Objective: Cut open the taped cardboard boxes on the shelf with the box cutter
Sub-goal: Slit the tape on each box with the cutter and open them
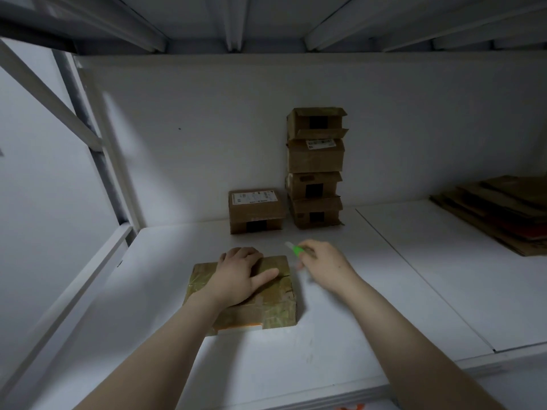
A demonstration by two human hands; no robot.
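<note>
Left hand (239,273) on taped box (278,306); shipping labels (254,197) beyond, print illegible.

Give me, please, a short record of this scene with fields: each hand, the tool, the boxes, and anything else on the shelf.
left hand: rests flat on top of the taped box
right hand: holds the box cutter, to the right of that box
box cutter: green, blurred, not touching the taped box
other boxes: stack of four boxes at the back wall; single box beside it on the left
shelf: white, also holds flattened cardboard at the far right
</note>
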